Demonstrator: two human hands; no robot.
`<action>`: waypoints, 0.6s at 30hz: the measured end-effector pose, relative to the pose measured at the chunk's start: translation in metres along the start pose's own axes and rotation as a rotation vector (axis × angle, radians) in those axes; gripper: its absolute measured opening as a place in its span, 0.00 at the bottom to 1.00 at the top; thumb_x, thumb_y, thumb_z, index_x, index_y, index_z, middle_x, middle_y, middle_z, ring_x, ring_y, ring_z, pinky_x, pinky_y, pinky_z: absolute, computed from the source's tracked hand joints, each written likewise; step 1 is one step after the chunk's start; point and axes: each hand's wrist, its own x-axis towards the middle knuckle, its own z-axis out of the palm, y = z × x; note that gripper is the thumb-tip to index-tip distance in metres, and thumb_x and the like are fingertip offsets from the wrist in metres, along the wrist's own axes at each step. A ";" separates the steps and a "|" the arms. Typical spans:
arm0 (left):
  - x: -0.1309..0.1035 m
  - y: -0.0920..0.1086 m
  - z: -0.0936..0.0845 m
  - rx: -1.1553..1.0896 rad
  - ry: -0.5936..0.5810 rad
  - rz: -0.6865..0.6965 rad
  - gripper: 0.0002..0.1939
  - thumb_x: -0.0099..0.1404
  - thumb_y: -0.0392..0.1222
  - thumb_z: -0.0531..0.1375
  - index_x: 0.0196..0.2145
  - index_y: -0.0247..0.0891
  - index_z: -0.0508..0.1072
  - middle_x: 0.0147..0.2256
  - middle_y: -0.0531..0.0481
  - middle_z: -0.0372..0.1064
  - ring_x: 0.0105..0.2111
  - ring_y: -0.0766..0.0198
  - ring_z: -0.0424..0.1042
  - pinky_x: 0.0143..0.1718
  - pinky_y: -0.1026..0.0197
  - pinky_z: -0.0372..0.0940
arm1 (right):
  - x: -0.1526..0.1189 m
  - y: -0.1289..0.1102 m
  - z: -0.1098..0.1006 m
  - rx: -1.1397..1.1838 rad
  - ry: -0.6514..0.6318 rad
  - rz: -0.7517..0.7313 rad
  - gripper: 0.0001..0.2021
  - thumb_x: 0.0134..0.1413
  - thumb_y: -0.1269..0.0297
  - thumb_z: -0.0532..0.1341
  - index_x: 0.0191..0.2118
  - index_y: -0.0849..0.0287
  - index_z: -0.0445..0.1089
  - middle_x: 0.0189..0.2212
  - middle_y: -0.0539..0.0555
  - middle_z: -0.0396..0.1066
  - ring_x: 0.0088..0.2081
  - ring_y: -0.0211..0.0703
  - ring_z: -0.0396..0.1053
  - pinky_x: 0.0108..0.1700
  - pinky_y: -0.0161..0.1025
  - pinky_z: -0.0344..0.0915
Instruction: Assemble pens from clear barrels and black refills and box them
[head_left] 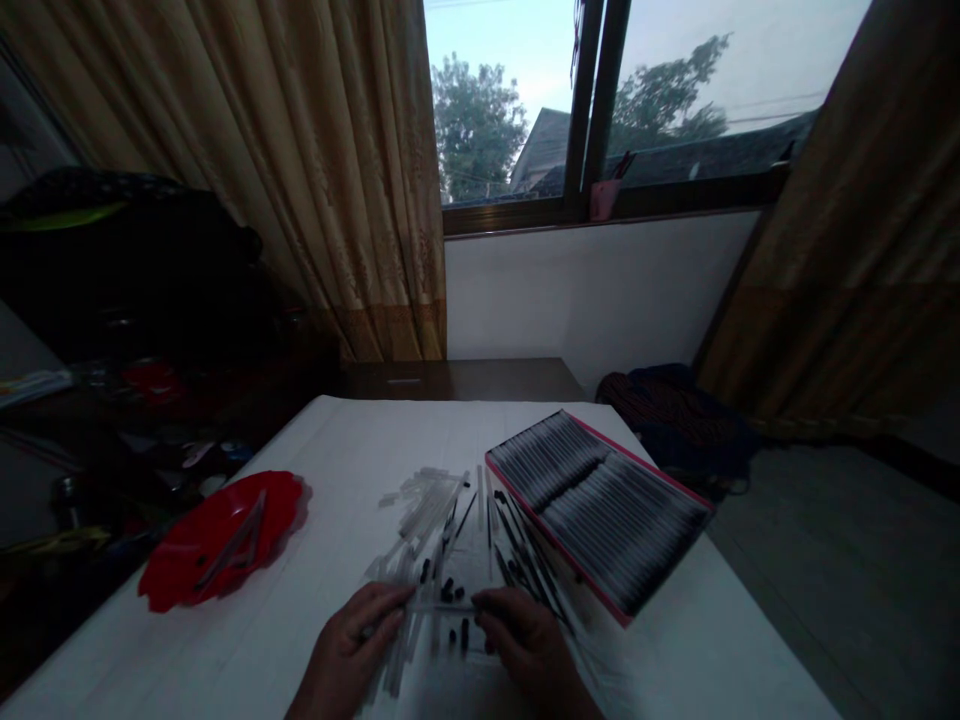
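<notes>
A thin transparent tube spans level between my two hands above the white tabletop. My left hand pinches its left end, and the fingers of my right hand close on the other end; whether something dark sits in the right fingertips is hard to make out. Below and beyond lie several small black caps. Loose transparent tubes are heaped ahead of my left hand. Thin black sticks, like pen refills, fan out ahead of my right hand.
A pink-edged box packed with rows of dark, pen-like sticks lies at the right. On the left stands a red scalloped dish holding slim, pale pieces. The white table ends before a window wall; a dark bundle sits beyond its right edge.
</notes>
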 end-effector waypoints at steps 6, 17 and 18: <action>-0.002 0.000 -0.009 0.096 -0.091 0.018 0.13 0.55 0.54 0.61 0.37 0.51 0.80 0.37 0.48 0.77 0.39 0.55 0.73 0.42 0.62 0.67 | 0.000 -0.009 -0.007 -0.220 -0.057 -0.126 0.13 0.56 0.57 0.55 0.36 0.57 0.74 0.26 0.53 0.73 0.26 0.39 0.68 0.31 0.33 0.64; -0.003 -0.005 -0.012 0.100 -0.088 -0.054 0.11 0.52 0.53 0.63 0.31 0.50 0.81 0.32 0.49 0.79 0.34 0.55 0.75 0.37 0.62 0.69 | -0.002 -0.005 -0.005 -0.305 -0.116 -0.143 0.12 0.57 0.59 0.52 0.40 0.57 0.69 0.24 0.51 0.71 0.26 0.39 0.67 0.29 0.32 0.60; -0.003 -0.007 -0.012 0.083 -0.081 -0.061 0.11 0.52 0.53 0.63 0.31 0.49 0.81 0.32 0.49 0.79 0.34 0.55 0.75 0.37 0.62 0.69 | -0.003 -0.005 -0.005 -0.277 -0.115 -0.136 0.12 0.56 0.59 0.54 0.42 0.57 0.68 0.25 0.50 0.71 0.26 0.39 0.67 0.29 0.32 0.61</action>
